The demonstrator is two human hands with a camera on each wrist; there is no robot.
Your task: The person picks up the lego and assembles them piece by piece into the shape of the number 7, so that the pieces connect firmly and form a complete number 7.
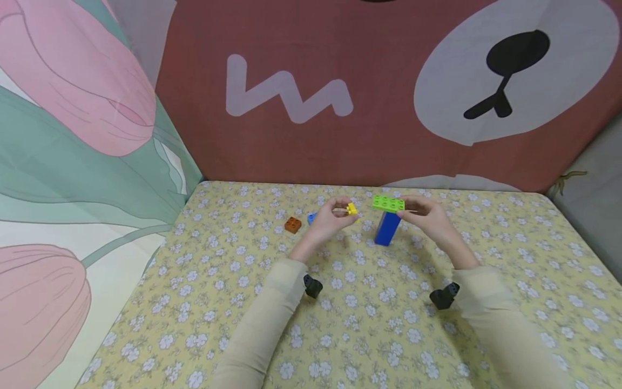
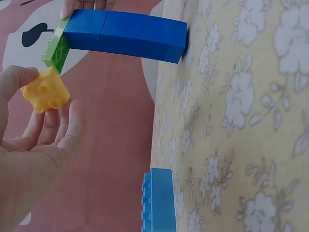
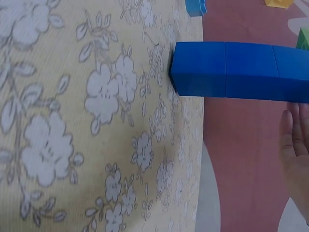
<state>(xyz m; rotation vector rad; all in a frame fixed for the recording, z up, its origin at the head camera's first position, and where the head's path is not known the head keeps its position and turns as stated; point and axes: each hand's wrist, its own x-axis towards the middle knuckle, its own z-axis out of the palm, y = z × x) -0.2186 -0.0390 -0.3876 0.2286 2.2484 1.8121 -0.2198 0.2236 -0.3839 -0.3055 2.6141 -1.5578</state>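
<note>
1. Blue tower (image 1: 387,229): three blocks already stacked, standing on the tabletop (image 1: 369,346), far and right of centre.
2. Green block (image 1: 388,203): atop the tower; the fingers of the right hand (image 1: 430,216) look clamped on its right end. Whether it is fully seated is unclear.
3. Light-blue brick (image 2: 161,200): loose, left of the tower, partly hidden behind the left hand (image 1: 330,219).
4. Brown brick (image 1: 292,225): farther left, apparently unused.
5. Yellow piece (image 2: 47,90): pinched in the left hand's fingers, not yet attached; its shape is hard to read.
</note>
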